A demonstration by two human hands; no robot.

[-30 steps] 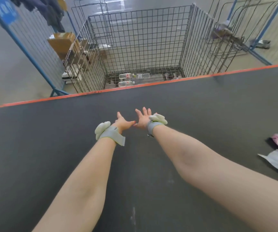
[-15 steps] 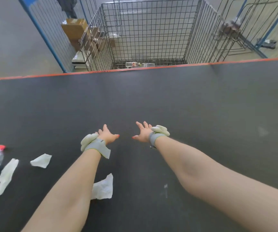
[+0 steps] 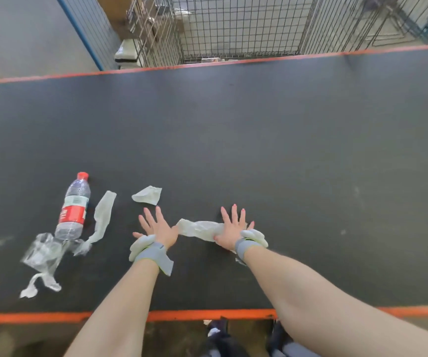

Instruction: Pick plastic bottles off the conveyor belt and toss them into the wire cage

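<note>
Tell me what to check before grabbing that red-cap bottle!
1. The bottle lies in view on the belt: ok.
2. The left hand is empty, fingers spread: ok.
3. The right hand grips nothing: ok, though it lies over crumpled plastic.
4. The bottle is free of litter: not ok, clear wrap overlaps its bottom end.
5. The wire cage stands beyond the belt's far edge: ok.

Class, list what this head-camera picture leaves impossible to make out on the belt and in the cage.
1. Head view: most of the cage floor, hidden behind the belt edge; its top is cut off by the frame.
2. Head view: part of the film, covered by the right hand.
3. Head view: the bottle label text, too small.
</note>
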